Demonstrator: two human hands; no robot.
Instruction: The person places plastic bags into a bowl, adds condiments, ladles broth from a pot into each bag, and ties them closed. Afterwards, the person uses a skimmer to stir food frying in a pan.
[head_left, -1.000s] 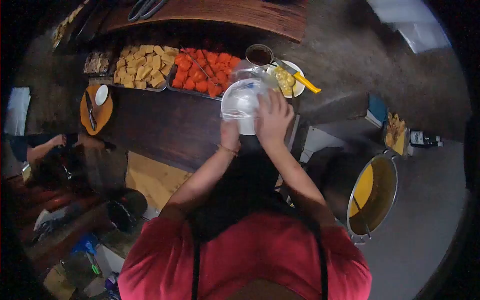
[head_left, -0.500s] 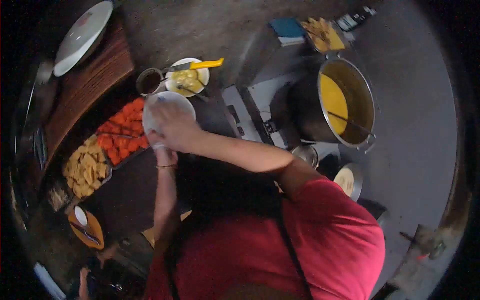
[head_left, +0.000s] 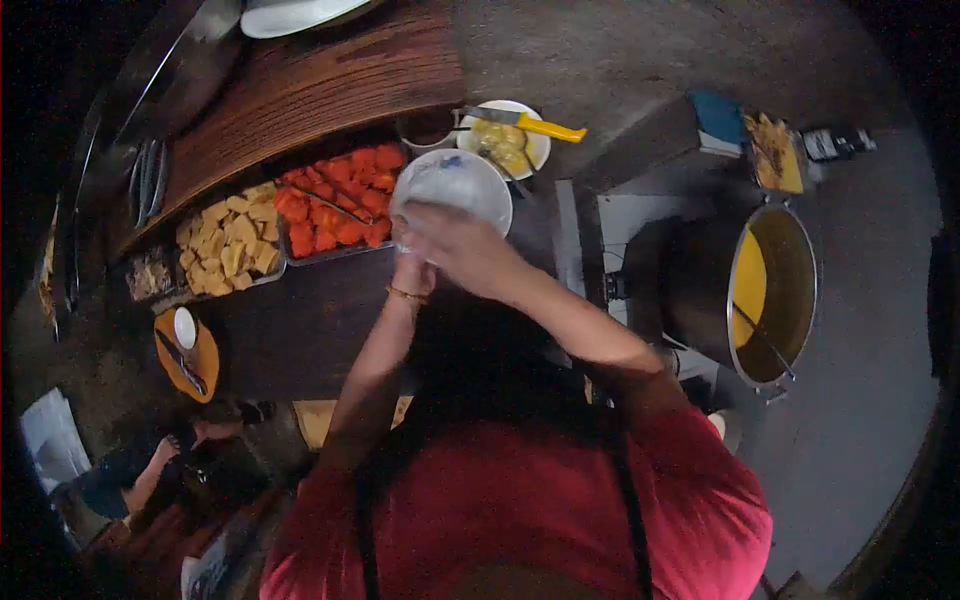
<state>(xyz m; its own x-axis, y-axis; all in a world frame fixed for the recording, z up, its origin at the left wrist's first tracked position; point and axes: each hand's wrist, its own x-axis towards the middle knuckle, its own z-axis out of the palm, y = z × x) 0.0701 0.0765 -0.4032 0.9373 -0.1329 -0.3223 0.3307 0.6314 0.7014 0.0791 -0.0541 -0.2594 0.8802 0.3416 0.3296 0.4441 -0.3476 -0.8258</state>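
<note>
1. Fingers of the blurred right hand overlap the left hand at a round white blue-marked bowl's near rim; neither grip can be told.
2. One-sided support could tip the bowl.
3. Left of the bowl, orange-red food chunks; beyond it, a yellow-handled knife across a round white plate crowds that side.
</note>
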